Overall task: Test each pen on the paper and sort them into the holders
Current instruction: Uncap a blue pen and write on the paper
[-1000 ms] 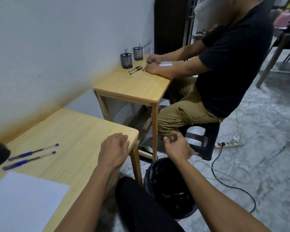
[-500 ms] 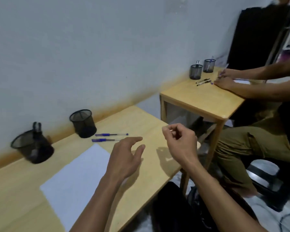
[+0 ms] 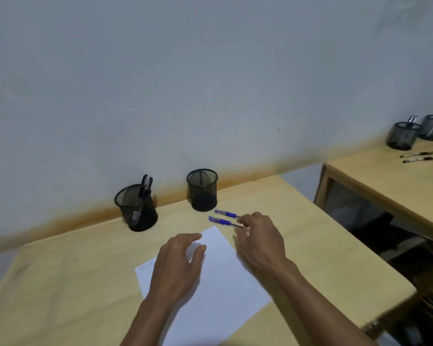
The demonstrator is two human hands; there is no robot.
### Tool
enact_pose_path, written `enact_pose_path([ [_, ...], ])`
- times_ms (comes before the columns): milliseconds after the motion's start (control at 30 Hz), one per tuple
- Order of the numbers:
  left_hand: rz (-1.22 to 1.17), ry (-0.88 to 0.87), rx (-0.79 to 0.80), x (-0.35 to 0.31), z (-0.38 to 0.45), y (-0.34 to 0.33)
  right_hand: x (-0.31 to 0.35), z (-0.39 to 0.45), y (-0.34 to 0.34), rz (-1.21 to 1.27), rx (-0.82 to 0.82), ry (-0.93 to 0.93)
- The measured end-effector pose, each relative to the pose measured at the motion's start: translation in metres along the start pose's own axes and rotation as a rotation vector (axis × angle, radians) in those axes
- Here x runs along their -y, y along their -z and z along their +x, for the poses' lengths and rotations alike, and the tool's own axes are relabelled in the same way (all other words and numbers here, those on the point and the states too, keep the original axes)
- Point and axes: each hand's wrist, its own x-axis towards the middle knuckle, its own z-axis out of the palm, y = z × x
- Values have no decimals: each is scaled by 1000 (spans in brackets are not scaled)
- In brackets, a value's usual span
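Observation:
A white sheet of paper [image 3: 223, 290] lies on the wooden table [image 3: 323, 258]. My left hand [image 3: 178, 265] rests flat on the sheet with relaxed fingers. Two blue pens lie side by side behind the paper, the far pen [image 3: 226, 213] and the near pen [image 3: 220, 221]. My right hand [image 3: 260, 240] reaches over them, its loosely curled fingertips at the near pen's clear end; both pens still lie on the table. By the wall stand two black mesh holders: the left holder [image 3: 135, 211] has a pen or two in it, the right holder [image 3: 202, 193] looks empty.
A second wooden table [image 3: 385, 176] stands to the right across a gap, carrying two mesh holders [image 3: 402, 136] and loose pens [image 3: 418, 157]. The wall runs close behind both holders. My table's right edge drops to the floor.
My view swung left from the neighbouring table and floor to my own table. Both hands moved forward: the left settled on the paper, the right reached the blue pens.

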Motion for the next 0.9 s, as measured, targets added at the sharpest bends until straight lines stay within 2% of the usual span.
enact_pose_path([
  [133, 67, -18, 15, -1, 32, -18, -8, 20, -17, -242, 42, 43],
  [367, 181, -167, 29, -12, 69, -45, -8, 25, -21, -247, 55, 62],
  [500, 251, -243, -32, -1, 72, -41, 2, 19, 3, 115, 66, 19],
  [633, 162, -284, -129, 2, 59, -19, 16, 18, 29, 609, 72, -71],
  [733, -5, -223, -142, -4, 41, 3, 30, 15, 31, 1022, 133, -185],
  [800, -81, -181, -131, -6, 30, 15, 44, 7, 24, 1080, 174, -173],
  [900, -129, -141, -134, -6, 15, 30, 64, -4, 18, 1015, 198, -85],
])
